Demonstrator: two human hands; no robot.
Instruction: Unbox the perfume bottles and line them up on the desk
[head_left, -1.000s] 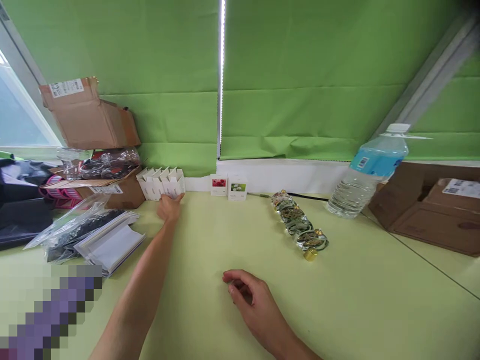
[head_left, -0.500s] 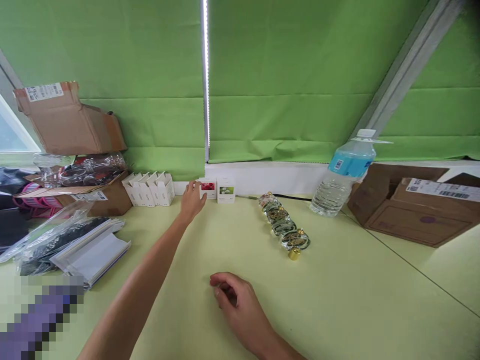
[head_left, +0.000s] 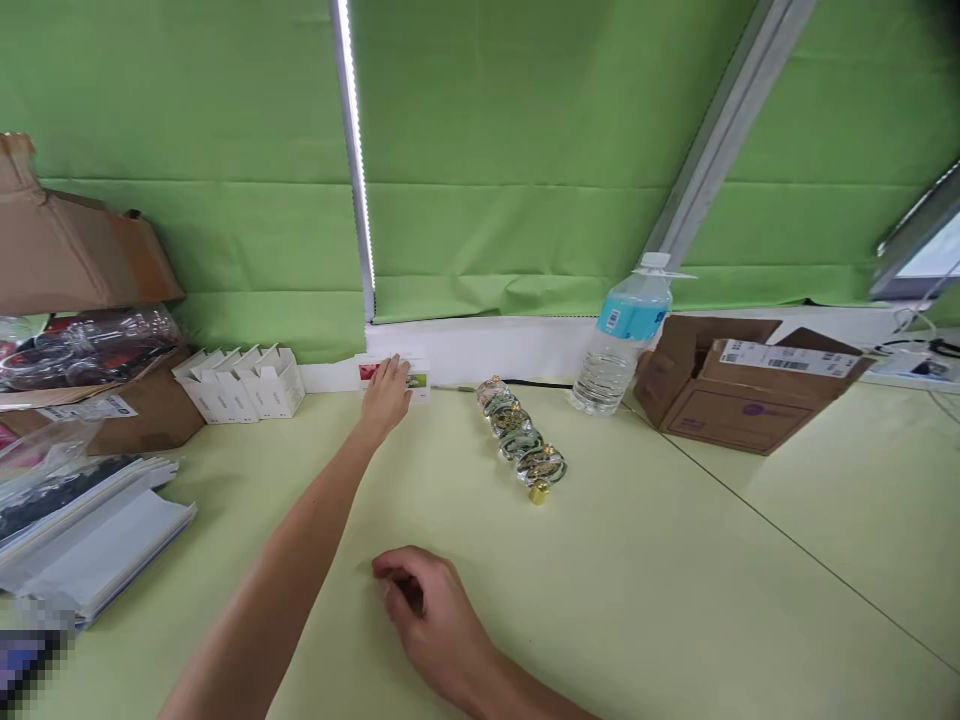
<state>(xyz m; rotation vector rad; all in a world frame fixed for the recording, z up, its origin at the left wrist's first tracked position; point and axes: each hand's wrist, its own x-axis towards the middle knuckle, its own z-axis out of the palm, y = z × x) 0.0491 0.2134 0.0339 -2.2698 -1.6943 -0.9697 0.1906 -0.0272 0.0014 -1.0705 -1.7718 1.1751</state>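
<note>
Left arm (head_left: pixel 289 540) stretched forward, left hand (head_left: pixel 386 398) flat-fingered, angled down; right hand (head_left: pixel 424 608) loosely curled, palm down.

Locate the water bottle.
In the head view, the water bottle stands right of centre at the table's back edge, between the gold-capped glass items and an open cardboard box.

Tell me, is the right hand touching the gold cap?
Apart: the head view shows yellow-green tabletop between the right hand and the gold cap.
</note>
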